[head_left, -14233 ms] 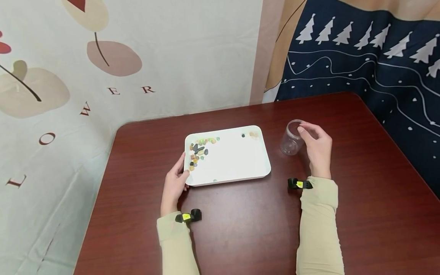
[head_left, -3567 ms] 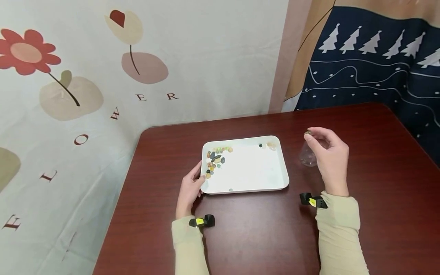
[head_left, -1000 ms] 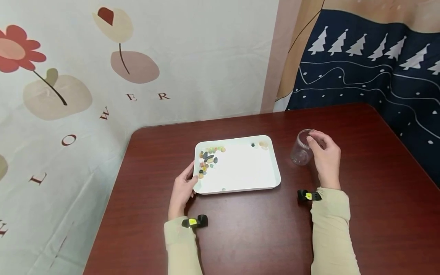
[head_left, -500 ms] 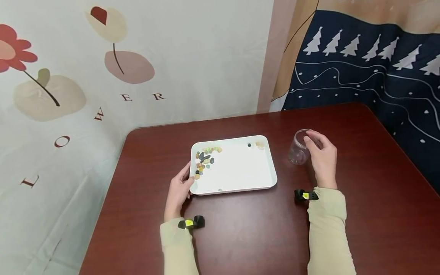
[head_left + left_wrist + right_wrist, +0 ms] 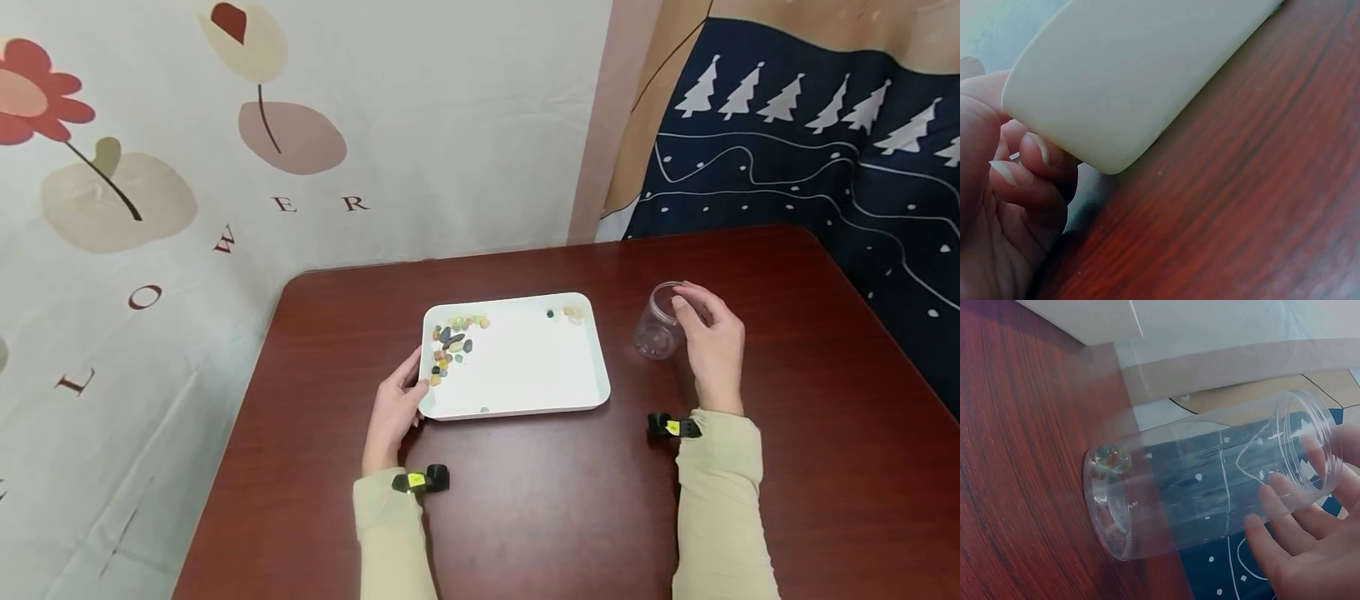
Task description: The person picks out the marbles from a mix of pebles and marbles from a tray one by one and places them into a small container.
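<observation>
My left hand (image 5: 392, 415) grips the near left corner of a white tray (image 5: 536, 362), thumb at the rim. In the left wrist view, curled fingers (image 5: 1032, 175) lie beside the tray wall (image 5: 1104, 106). Small coloured stones (image 5: 453, 342) and beads are gathered along the tray's left side. To the right of the tray, my right hand (image 5: 712, 346) holds a clear jar (image 5: 654, 333) by its open rim. In the right wrist view the jar (image 5: 1191, 494) stands on its base, with glass marbles (image 5: 1110, 457) at the bottom.
A dark bead (image 5: 550, 314) and pale stones (image 5: 573, 313) lie in the tray's far right corner. One greenish bead (image 5: 484, 410) sits by its near edge. The reddish-brown table (image 5: 540, 500) ends at a printed white curtain (image 5: 450, 125) and a navy cloth (image 5: 780, 183).
Earlier, my right hand held a small greenish thing over the jar; now it is at the jar's rim and that thing has left its fingertips. My left hand has stayed on the tray.
</observation>
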The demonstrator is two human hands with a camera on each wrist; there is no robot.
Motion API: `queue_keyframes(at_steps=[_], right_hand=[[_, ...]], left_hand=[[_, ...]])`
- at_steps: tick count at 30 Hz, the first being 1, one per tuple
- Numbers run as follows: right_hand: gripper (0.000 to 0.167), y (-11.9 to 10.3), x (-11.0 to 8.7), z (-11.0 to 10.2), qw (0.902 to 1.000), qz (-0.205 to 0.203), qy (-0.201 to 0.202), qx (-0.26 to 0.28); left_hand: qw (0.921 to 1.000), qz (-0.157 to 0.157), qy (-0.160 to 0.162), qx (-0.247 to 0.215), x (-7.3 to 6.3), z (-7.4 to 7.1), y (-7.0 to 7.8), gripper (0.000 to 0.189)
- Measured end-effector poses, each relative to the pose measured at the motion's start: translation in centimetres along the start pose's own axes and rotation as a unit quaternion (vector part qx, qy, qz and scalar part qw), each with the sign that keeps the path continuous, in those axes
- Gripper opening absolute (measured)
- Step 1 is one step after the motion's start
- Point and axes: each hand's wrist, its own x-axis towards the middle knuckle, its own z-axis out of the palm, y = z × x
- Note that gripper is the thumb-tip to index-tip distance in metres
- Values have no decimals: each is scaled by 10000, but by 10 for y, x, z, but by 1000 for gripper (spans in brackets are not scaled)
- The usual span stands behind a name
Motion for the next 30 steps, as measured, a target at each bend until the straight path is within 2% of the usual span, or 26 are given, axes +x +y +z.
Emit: queue_keyframes(at_steps=[8,18,24,30], right_hand=[[32,-4,3,1,9996,-106,271,-19],[28,-20,-1,-9,9969,-200,755,37],[27,-33,-8,-7,9952,-503,827,-137],[26,-42,-13,-4,9956,-675,632,-164]], left_hand=[[9997,66,37,240,3,-4,-8,49],[9998,160,-5,123,5,0,-7,46],[9996,205,93,159,5,0,-7,45],[9998,141,75,156,5,0,-8,45]])
